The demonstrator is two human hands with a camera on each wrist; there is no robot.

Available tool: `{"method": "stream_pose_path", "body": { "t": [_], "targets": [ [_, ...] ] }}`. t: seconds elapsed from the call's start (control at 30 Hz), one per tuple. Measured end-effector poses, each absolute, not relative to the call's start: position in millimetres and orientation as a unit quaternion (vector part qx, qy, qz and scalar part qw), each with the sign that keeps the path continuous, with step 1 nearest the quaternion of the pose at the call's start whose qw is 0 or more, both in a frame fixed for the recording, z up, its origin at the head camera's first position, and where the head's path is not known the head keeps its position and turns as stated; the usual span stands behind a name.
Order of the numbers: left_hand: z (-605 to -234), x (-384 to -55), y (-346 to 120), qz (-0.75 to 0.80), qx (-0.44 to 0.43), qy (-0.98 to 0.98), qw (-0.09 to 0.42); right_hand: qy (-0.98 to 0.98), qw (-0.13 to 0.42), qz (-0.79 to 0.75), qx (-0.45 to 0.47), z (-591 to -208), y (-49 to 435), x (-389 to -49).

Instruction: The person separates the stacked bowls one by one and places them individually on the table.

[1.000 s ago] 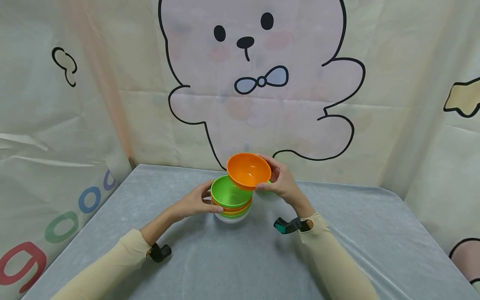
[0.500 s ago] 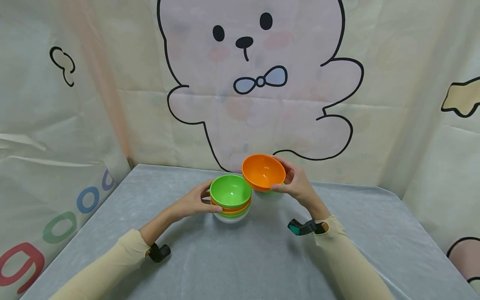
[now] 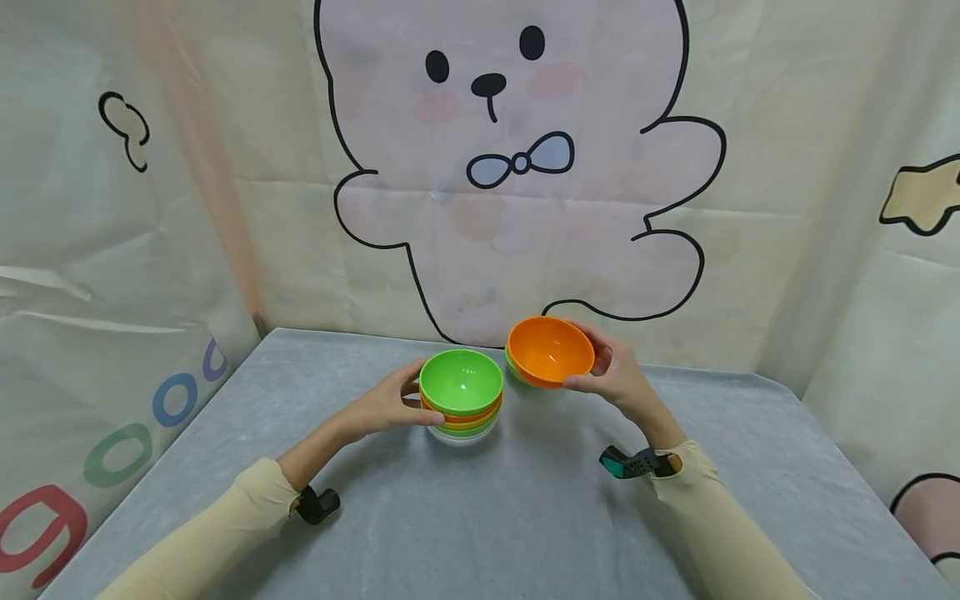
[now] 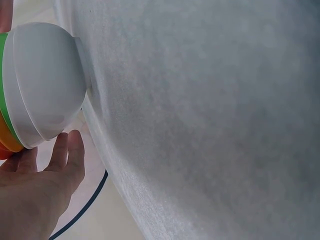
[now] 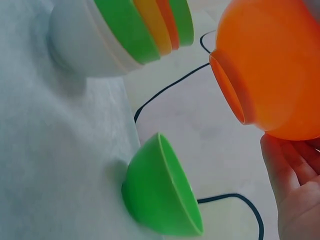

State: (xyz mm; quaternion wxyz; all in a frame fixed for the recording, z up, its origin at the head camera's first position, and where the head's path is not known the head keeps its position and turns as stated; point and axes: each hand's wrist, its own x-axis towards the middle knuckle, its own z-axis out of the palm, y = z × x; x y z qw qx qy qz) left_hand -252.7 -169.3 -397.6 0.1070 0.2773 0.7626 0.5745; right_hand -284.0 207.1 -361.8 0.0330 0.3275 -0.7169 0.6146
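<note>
A stack of nested bowls stands upright on the cloth, with a green bowl [image 3: 461, 383] on top. Orange, yellow and green rims show below it, and a white bowl [image 4: 47, 75] forms the base. My left hand [image 3: 386, 407] grips the stack's left side, thumb in front and fingers behind. In my right hand [image 3: 621, 382] is an orange bowl [image 3: 551, 352], held by its right side in the air. Beyond it a single green bowl [image 5: 159, 190] stands on the cloth; in the head view the orange bowl mostly hides it. The right wrist view shows these two apart.
A grey-blue cloth [image 3: 465, 533] covers the table. Behind it hangs a pale backdrop [image 3: 780, 275] printed with a bear, and its sides come down along the table's left and right edges.
My right hand has carried the orange bowl rightward from over the stack, lowering it slightly, to the single green bowl. The left hand and the stack stay where they were.
</note>
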Motion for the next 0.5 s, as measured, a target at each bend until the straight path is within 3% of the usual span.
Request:
{"method": "stream_pose_path", "body": {
  "t": [0.5],
  "targets": [
    [-397,-253,-169,0.574,0.278,0.763,0.108,-0.745,0.05,0.592,0.302,-376,240,-278]
  ]
}}
